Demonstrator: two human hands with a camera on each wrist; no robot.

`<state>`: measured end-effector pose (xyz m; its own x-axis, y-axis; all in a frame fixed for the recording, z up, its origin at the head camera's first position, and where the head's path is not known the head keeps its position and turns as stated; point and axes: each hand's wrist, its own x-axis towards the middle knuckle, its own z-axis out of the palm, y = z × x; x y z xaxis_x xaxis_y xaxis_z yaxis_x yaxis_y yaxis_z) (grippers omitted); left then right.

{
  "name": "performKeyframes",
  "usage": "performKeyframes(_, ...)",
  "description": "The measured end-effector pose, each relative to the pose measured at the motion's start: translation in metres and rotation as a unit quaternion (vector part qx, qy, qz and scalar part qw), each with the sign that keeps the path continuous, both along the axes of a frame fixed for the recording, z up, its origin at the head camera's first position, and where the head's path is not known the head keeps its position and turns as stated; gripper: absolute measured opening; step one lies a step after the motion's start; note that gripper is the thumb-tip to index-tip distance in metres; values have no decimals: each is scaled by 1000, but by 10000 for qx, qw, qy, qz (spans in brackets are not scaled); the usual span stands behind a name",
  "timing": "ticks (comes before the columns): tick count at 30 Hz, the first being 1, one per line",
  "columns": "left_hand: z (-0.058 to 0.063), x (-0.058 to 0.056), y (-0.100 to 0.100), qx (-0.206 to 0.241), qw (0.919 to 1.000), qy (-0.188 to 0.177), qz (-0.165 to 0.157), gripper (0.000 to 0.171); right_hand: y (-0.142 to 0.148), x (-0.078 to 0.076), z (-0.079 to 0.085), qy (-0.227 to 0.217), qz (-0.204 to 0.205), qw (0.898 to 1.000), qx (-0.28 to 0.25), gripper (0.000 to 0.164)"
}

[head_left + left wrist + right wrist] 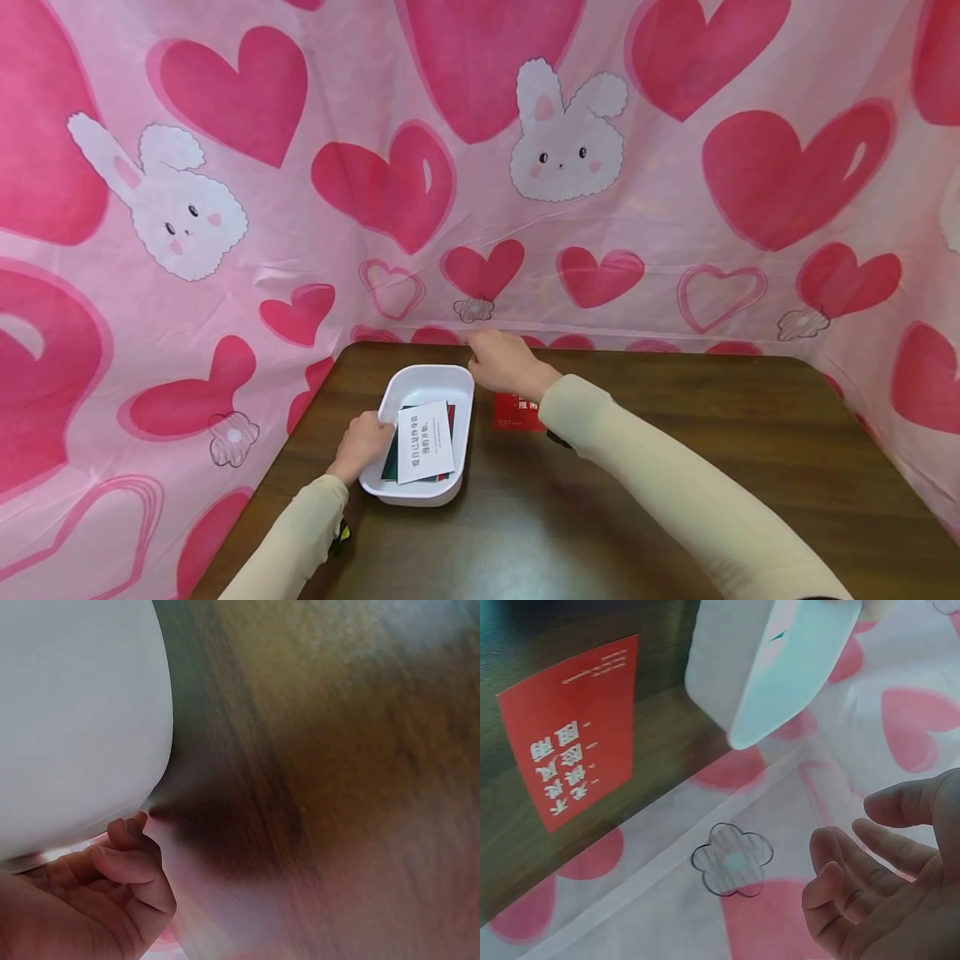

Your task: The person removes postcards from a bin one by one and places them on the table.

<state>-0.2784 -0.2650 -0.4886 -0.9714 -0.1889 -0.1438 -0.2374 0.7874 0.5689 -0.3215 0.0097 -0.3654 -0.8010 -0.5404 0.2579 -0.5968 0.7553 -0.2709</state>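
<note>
White plastic tray point(433, 389) sat against the left hand point(363, 446), whose fingers gripped its rim. Inside, just past those fingers, a white card point(425, 442) lay askew on a dark green card point(391, 465). The right hand point(504, 362) held nothing, fingers loosely curled. Red card point(581, 731) lay on the bench point(600, 517), wristward of the right fingers, apart from them. Risks, my read: a one-sided rim lift could've tipped the tray, sliding cards; a low right sleeve point(592, 412) could've dragged the red card.

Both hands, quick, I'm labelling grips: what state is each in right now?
Left hand: closed, holding the white tray by its edge.
Right hand: open, fingers loosely bent, holding nothing.
</note>
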Motion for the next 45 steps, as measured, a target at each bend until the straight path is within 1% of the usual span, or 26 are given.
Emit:
performKeyframes(3, -3, -2, -1, 29, 10000, -24, -3, 35, -8, 2, 5, -15, 44, 10000, 66, 13)
performKeyframes(7, -7, -1, 0, 101, 9999, -71, 5, 36, -19, 2, 5, -105, 56, 9998, 159, 17)
performKeyframes(8, -7, -1, 1, 120, 9999, -72, 12, 36, -21, 2, 5, -114, 66, 9998, 173, 14)
performKeyframes(11, -6, 0, 1, 138, 9999, -62, 56, 36, -29, 2, 5, -101, 106, 9998, 145, 12)
performKeyframes(14, -5, -1, 1, 121, 9999, -40, 71, 35, -35, 1, 5, -157, 81, 9998, 58, 20)
performKeyframes(18, -4, -3, 2, 131, 9999, -42, 54, 35, -43, 3, 2, -558, -85, 9981, -237, 31)
performKeyframes(21, -3, -3, 2, 138, 9999, -27, 64, 35, -49, 5, 0, -974, -237, 9935, -546, 40)
performKeyframes(25, -4, -2, 0, 106, 9999, 11, 82, 33, -58, 5, -1, -1474, -375, 9852, -788, 49)
performKeyframes(30, -4, -3, -1, 202, 9998, -15, 48, 34, -65, 3, -2, -1973, -575, 9734, -1016, 51)
performKeyframes(32, -4, -3, -1, 236, 9997, -20, 39, 34, -67, 2, -3, -2191, -650, 9667, -1148, 49)
performKeyframes(34, -4, -3, -1, 257, 9997, -40, 36, 33, -69, 1, -6, -2452, -723, 9591, -1213, 43)
performKeyframes(36, -4, -3, -1, 257, 9996, -59, 33, 34, -71, -1, -10, -2675, -828, 9534, -1119, 36)
performKeyframes(38, -3, -3, -2, 266, 9996, -83, 49, 34, -74, -3, -14, -2929, -937, 9460, -1026, 29)
performKeyframes(40, -3, -3, -1, 284, 9995, -89, 57, 35, -76, -4, -17, -3168, -1059, 9376, -965, 28)
performKeyframes(45, -1, -4, 0, 250, 9996, -110, 79, 34, -80, -1, -22, -3737, -1312, 9101, -1222, 30)
